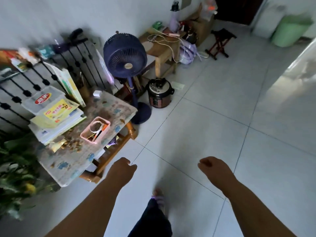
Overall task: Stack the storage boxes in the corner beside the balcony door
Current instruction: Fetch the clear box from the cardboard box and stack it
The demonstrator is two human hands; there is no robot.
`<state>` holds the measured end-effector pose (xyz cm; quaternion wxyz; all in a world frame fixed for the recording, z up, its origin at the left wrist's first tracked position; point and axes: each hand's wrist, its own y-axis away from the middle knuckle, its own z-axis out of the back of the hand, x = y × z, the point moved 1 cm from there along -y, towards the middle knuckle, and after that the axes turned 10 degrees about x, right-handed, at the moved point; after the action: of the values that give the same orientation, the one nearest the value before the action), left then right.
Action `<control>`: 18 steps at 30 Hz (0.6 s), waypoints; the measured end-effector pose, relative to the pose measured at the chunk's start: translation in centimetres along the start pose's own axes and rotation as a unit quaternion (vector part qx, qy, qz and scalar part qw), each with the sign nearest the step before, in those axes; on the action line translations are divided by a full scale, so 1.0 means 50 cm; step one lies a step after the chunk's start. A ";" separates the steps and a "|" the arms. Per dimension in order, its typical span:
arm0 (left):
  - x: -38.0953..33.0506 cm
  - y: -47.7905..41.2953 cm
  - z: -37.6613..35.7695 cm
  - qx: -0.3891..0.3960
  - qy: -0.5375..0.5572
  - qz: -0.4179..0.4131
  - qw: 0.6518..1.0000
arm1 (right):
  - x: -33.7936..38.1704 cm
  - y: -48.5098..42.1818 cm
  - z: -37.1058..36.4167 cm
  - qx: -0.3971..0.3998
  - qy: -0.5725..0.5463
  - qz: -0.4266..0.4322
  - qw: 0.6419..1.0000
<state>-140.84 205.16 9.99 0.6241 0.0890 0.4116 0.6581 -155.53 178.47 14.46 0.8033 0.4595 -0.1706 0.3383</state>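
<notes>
My left hand (122, 170) and my right hand (213, 167) hang in front of me over the white tiled floor, both loosely curled with nothing in them. A clear plastic storage box (42, 100) with a red label lies on a stack of books on the low table (109, 110) at the left, well beyond my left hand. My leg and slippered foot (158, 196) show between my arms. No balcony door can be made out.
A pink tray (95, 130) of pens sits on the table. A dark blue standing fan (125, 56) and a rice cooker (159, 93) stand ahead. Further back are a wooden desk (162, 48), a small stool (220, 42), a green bin (290, 30). Plants (15, 168) fill the left edge.
</notes>
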 end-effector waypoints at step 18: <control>-0.899 -0.527 -0.046 0.100 -0.526 -0.287 0.794 | -0.090 -0.484 0.684 -0.127 -0.131 -0.090 0.979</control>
<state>-113.34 160.86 9.12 0.8923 0.3613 0.0898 0.2552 -140.55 139.11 14.53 0.8529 0.4076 -0.2740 0.1769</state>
